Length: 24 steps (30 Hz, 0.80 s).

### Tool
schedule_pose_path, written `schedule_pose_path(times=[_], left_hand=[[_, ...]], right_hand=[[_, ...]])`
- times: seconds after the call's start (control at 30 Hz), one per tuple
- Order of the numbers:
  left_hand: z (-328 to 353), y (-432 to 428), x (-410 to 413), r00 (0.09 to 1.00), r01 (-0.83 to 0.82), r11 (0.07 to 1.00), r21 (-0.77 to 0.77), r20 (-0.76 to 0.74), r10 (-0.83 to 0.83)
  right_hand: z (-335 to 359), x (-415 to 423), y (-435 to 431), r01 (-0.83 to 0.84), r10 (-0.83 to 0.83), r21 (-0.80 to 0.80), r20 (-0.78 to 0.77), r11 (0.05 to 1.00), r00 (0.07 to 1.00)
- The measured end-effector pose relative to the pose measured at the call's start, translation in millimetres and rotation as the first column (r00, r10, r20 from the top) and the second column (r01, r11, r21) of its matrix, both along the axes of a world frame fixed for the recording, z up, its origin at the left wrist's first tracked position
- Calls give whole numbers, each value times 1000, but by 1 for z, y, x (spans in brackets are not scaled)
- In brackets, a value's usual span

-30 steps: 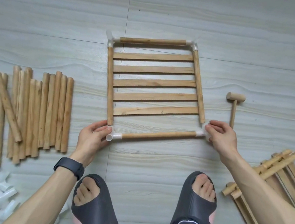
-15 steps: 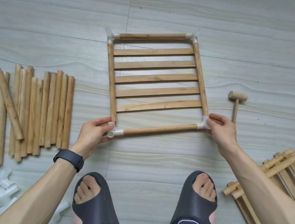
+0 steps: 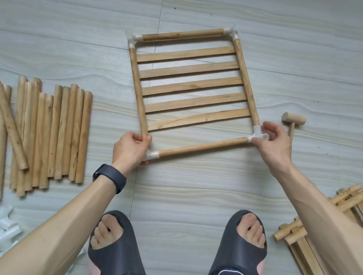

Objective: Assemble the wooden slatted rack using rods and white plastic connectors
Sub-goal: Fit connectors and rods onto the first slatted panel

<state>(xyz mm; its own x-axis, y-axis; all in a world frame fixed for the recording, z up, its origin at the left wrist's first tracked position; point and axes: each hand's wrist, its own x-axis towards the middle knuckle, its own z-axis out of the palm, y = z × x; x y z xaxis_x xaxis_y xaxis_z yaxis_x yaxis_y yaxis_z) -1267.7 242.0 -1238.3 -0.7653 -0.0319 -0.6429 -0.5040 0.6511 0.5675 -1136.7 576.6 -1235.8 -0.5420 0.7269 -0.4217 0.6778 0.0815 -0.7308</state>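
The left grip (image 3: pixel 131 148) and right grip (image 3: pixel 273 141) clamp the lower corners of the slatted frame (image 3: pixel 191 85); loose rods (image 3: pixel 53 132) lie centre left, and a mallet (image 3: pixel 293 120) lies just right of the frame.

A home room, by the look of it: a floor (image 3: pixel 192 199) of pale wood-grain tiles with thin grout lines, feet in dark open-toed slides (image 3: pixel 121 257), and wooden rods (image 3: pixel 69 132), white plastic connectors (image 3: pixel 1 233) and a small wooden mallet (image 3: pixel 293 119) laid straight on it.

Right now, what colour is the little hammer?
The hammer is plain light wood, clearest in the head view.
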Motion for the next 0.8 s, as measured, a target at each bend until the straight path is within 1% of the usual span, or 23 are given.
schedule_pose_path(times=[0.1, 0.17, 0.23, 0.3, 0.37, 0.5, 0.57, 0.63, 0.67, 0.7, 0.73, 0.77, 0.8], left_hand=[[-1, 5, -5, 997, 67, 997, -47, 44, -65], [-2, 4, -6, 996, 67, 997, -35, 63, -65], [-3, 3, -6, 997, 36, 999, -12, 69, -35], [-4, 4, -4, 998, 17, 1000, -6, 65, -16], [-6, 5, -2, 998, 38, 999, -14, 51, -37], [-8, 2, -3, 997, 51, 999, -4, 56, -50], [-8, -1, -4, 996, 31, 999, 40, 85, -34], [-7, -4, -6, 986, -68, 986, 153, 159, 44], [-6, -6, -7, 975, -123, 969, 214, 206, 78], [-4, -8, -8, 964, -162, 951, 263, 246, 96], [-2, -10, -8, 953, -190, 933, 304, 285, 101], [1, -11, -7, 941, -212, 914, 346, 325, 96], [2, -11, -5, 928, -228, 895, 383, 363, 81]], right_hand=[[1, -6, 2, -57, 59, 72, -28, 996, 998], [1, -8, 4, -57, 65, 107, -75, 993, 995], [-1, -13, 7, -59, 71, 136, -86, 989, 994], [-2, -20, 9, -66, 76, 153, -62, 986, 995], [-2, -29, 10, -75, 81, 174, -30, 982, 996], [1, -39, 10, -141, 143, 238, 11, 961, 990], [4, -43, 10, -208, 203, 262, 46, 942, 978], [9, -48, 12, -282, 261, 287, 109, 916, 959], [12, -49, 10, -343, 304, 329, 165, 880, 938], [16, -49, 4, -422, 360, 403, 223, 812, 906], [20, -49, -8, -502, 427, 487, 265, 714, 864], [24, -49, -24, -564, 509, 553, 270, 613, 817], [28, -47, -45, -625, 605, 572, 261, 531, 753]])
